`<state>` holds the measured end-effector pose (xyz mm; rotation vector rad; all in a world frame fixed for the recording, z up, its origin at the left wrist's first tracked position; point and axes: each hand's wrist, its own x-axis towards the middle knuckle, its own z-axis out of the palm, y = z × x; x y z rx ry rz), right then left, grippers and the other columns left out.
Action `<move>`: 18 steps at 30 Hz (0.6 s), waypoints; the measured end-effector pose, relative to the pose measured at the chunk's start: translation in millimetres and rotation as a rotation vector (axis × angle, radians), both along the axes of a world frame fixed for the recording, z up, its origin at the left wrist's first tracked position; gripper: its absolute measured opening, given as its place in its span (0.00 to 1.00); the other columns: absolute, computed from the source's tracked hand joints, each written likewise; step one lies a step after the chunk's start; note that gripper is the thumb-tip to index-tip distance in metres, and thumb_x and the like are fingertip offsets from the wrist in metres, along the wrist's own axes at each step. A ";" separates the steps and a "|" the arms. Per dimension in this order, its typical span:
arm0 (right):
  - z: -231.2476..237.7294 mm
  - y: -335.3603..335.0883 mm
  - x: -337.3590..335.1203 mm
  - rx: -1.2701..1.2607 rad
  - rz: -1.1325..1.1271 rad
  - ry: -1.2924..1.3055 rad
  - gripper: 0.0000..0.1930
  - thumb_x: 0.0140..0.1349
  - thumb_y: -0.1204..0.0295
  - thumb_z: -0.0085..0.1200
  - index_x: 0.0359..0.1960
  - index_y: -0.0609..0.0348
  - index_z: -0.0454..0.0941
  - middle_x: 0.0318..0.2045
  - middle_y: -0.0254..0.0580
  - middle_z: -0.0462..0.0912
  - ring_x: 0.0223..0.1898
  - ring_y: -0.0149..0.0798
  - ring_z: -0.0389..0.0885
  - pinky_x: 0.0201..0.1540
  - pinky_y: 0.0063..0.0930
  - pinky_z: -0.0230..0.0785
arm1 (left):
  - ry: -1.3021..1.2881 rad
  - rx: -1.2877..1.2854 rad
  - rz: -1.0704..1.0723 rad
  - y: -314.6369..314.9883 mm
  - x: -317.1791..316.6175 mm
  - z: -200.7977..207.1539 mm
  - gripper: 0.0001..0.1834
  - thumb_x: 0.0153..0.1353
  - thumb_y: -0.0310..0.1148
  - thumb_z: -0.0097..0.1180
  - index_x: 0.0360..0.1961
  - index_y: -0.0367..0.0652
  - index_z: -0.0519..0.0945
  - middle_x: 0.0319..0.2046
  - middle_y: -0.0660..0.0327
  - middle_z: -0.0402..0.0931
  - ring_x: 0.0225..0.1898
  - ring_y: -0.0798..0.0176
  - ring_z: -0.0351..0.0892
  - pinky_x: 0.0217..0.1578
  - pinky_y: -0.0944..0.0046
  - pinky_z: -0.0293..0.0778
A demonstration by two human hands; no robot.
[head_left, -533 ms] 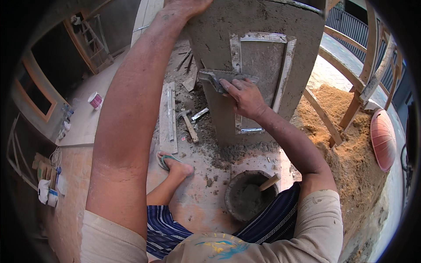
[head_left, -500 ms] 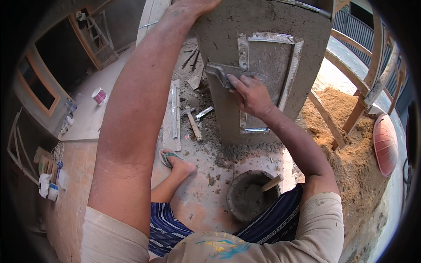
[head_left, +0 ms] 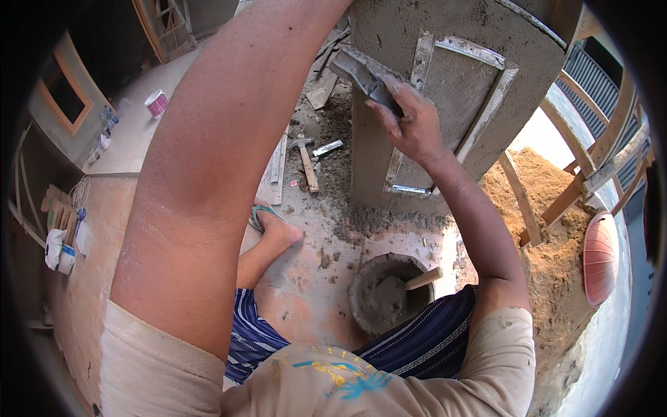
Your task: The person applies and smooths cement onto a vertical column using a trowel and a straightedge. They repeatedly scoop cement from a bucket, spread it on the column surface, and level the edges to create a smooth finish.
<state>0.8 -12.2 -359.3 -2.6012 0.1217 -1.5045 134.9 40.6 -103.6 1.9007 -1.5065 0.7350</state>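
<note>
My right hand [head_left: 417, 125] is wrapped round a mortar-smeared plastering trowel [head_left: 363, 75]. The trowel is tilted at the left edge of a grey plastered pillar [head_left: 517, 83], beside a raised rectangular frame [head_left: 479, 115] with pale strips; whether it touches the plaster I cannot tell. My left forearm [head_left: 229, 104] reaches up past the top edge of the picture, so my left hand is out of sight. Below the pillar sits a round tub [head_left: 356, 306] of wet grey mortar, with a wooden handle [head_left: 425, 278] sticking out.
A hammer [head_left: 307, 165] and a short metal strip [head_left: 328, 147] lie among mortar crumbs left of the pillar. To the right are a sand heap [head_left: 556, 267], timber props [head_left: 521, 198] and a red ribbed dome-shaped thing [head_left: 601, 260]. A white-and-pink pail [head_left: 156, 104] stands at far left.
My right hand has turned and tilted the trowel more steeply, near the pillar's left edge. The view has shifted, and my left hand, partly seen at the top before, has left the picture.
</note>
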 end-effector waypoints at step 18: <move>-37.2 -26.6 -3.9 -0.127 -0.074 0.343 0.29 0.70 0.59 0.59 0.72 0.43 0.68 0.51 0.46 0.86 0.39 0.54 0.88 0.43 0.45 0.83 | -0.016 -0.047 -0.062 4.4 -6.1 0.9 0.39 0.75 0.60 0.39 0.57 0.30 0.82 0.62 0.37 0.77 0.67 0.37 0.74 0.69 0.46 0.66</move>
